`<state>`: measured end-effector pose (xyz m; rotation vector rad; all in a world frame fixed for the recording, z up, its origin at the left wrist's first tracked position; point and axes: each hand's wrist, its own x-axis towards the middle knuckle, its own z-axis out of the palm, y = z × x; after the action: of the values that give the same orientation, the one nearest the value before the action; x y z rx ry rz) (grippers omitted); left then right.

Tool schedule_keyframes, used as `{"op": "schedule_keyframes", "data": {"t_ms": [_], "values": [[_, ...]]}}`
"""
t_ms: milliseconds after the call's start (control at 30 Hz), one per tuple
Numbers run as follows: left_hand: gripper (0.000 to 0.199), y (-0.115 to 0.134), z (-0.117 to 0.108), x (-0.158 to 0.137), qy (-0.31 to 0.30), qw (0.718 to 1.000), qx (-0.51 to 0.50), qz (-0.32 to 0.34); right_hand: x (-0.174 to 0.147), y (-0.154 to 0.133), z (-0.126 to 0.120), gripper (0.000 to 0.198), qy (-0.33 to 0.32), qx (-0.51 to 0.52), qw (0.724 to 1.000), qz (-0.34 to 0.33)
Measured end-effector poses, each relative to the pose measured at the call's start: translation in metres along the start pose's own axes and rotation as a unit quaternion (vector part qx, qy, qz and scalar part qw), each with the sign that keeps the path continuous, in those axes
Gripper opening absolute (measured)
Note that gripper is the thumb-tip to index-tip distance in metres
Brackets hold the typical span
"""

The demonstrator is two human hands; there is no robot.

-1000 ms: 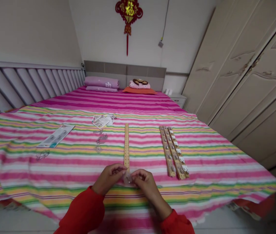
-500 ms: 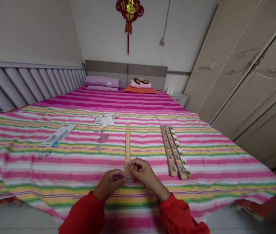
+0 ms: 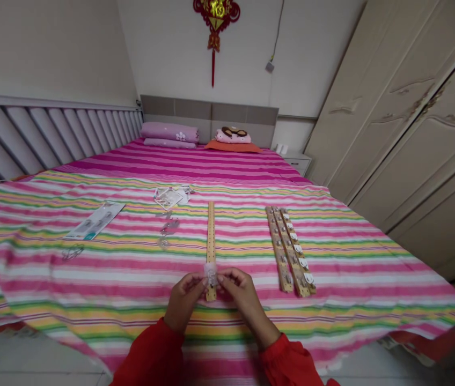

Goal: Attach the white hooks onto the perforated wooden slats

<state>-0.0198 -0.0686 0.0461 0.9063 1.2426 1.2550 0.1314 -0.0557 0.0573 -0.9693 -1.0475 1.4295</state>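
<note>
A long wooden strip with a row of holes (image 3: 210,236) lies lengthwise on the striped bedspread (image 3: 90,268). At its near end sits a small clear plastic hook (image 3: 210,273), pinched from both sides. My left hand (image 3: 185,299) holds the hook's left side with its fingertips. On the other side, my right hand (image 3: 239,295) grips it the same way. Both sleeves are red.
To the right lie two wooden strips fitted with clear hooks (image 3: 291,251). Loose clear hooks (image 3: 167,228), opened packaging (image 3: 170,197) and a blister card (image 3: 95,221) lie to the left. Pillows (image 3: 169,134) sit at the headboard; a wardrobe (image 3: 412,123) stands on the right.
Both hands have brought the clear hook up from the bedspread onto the near end of the wooden strip. The strip's near end, covered before, now shows below the hook.
</note>
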Motion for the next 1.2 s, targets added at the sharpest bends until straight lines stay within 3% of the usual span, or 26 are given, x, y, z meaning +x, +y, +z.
{"op": "schedule_keyframes", "data": {"t_ms": [133,367,667,1200], "values": [[0.047,-0.003,0.001,0.004,0.011,0.999,-0.017,-0.034,0.006,0.01,0.001,0.037,0.023,0.01,1.0,0.015],[0.04,-0.007,0.002,0.007,0.007,1.0,0.009,-0.013,0.006,0.032,0.003,0.033,0.062,0.006,0.997,0.036],[0.033,-0.022,0.002,0.014,0.017,0.997,0.073,0.02,0.006,0.042,0.003,0.024,0.09,-0.026,0.995,0.033],[0.027,-0.021,0.002,0.013,0.026,0.991,0.123,0.039,0.007,0.05,0.002,0.023,0.1,-0.024,0.994,0.039]]}}
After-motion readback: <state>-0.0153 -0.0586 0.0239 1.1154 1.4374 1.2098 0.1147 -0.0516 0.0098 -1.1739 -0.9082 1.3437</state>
